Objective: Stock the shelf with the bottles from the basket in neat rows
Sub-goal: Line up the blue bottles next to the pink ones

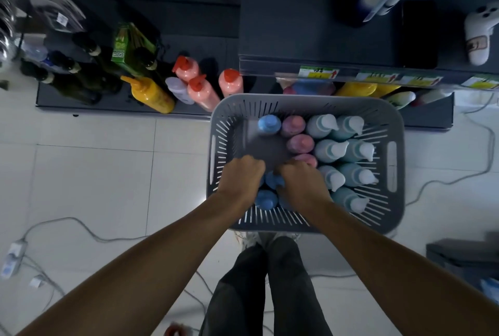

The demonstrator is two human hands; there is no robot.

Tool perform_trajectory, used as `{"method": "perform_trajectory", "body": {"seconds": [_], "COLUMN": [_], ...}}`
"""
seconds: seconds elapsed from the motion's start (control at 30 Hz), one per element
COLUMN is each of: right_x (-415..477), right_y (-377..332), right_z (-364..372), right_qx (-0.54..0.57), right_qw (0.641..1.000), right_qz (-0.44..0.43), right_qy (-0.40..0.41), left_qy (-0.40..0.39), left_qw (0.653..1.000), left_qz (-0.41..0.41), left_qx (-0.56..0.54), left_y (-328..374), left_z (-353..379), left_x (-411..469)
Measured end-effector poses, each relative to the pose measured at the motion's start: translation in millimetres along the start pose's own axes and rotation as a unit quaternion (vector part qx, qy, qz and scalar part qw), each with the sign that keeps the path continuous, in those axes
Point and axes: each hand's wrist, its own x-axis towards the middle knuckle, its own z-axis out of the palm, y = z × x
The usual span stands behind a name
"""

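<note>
On the low shelf we see three pink bottles standing. In the grey basket on the floor, our left hand and right hand curl around blue bottles, beside teal bottles.

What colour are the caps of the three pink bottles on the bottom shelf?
Red caps on the pink bottles; head view.

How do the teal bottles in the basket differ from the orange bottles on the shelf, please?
The teal bottles have white pointed caps; the orange bottles have red caps. The teal ones fill two rows in the grey basket; the three orange ones stand on the low shelf. Both kinds stand upright.
</note>
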Motion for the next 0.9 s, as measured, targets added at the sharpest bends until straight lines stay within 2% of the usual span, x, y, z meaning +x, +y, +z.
{"method": "perform_trajectory", "body": {"seconds": [0.27,0.43,0.63,0.9], "right_x": [-6.5,-23.0,-54.4,-106.9], "right_y": [-1.4,-6.0,-6.9,4.3], "right_z": [-67.4,-139.4,-226.8,-320.7], "right_qx": [0.009,-0.040,-0.035,-0.024], "right_qw": [0.998,0.994,0.990,0.968], "right_qz": [-0.020,-0.036,-0.016,-0.054], "right_qy": [0.059,0.098,0.133,0.242], "left_qy": [0.043,0.069,0.136,0.184], "left_qw": [0.998,0.997,0.991,0.981], "left_qz": [-0.043,-0.018,-0.002,0.060], "left_qx": [-0.006,-0.003,0.003,-0.015], "left_y": [8.6,16.9,35.2,71.0], "left_z": [-62.8,-128.2,-208.6,-303.1], "left_x": [-18.2,-34.7,-66.0,-114.0]}}
